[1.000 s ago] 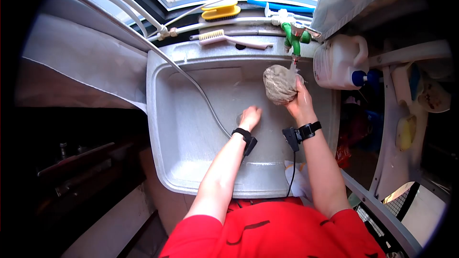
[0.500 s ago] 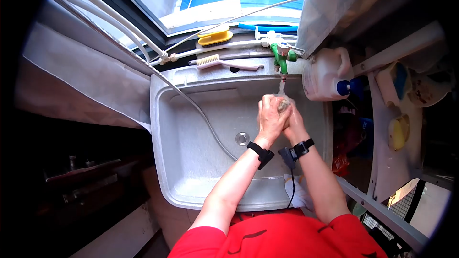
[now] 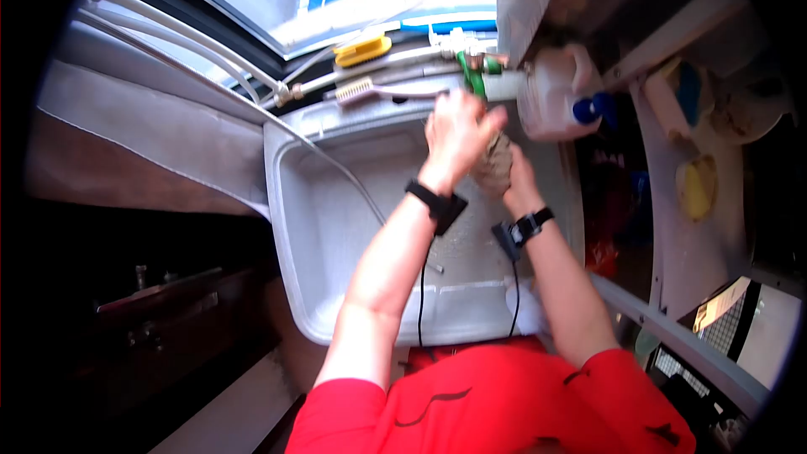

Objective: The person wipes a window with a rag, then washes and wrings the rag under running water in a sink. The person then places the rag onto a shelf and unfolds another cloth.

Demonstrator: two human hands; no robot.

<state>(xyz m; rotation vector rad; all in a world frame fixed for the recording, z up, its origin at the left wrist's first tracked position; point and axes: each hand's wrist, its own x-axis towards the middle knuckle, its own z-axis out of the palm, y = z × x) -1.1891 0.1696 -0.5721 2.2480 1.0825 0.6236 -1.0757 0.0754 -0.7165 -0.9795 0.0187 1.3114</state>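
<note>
A wadded grey-beige cloth (image 3: 494, 166) is held by my right hand (image 3: 523, 178) over the right part of the grey sink (image 3: 328, 227). Just up and left of the cloth, my left hand (image 3: 458, 136) is raised in front of the green tap (image 3: 472, 76), its thumb pointing right. Motion blurs its fingers, and whether they touch the tap cannot be made out. Both wrists wear black straps with small devices and cables.
A pale-handled brush (image 3: 357, 92) lies on the sink's back ledge, with a yellow brush (image 3: 361, 50) behind it. A large jug (image 3: 555, 97) with a blue cap stands right of the tap. A thin hose (image 3: 336, 164) hangs into the sink.
My left hand has left the cloth and moved up to the tap. The cloth stays in my right hand. The view has shifted, and the hose end now shows near the sink's middle.
</note>
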